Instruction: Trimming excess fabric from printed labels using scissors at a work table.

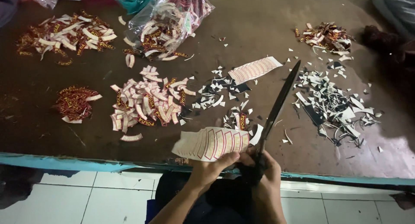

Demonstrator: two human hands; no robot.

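Left hand (212, 163) pinches a strip of uncut curved labels (212, 142) by its near edge, just above the near edge of the bench (52, 120). Right hand (263, 168) is closed round the handles of long black scissors (276, 107), blades pointing far-right. That strip looks thin, light and floppy, so I'd hold it close to the cut line. Piles of cut labels (147, 101) lie left, offcuts (333, 103) right.

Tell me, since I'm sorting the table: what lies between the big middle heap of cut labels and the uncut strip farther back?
In the head view, scattered white and dark offcuts lie between the heap and the strip.
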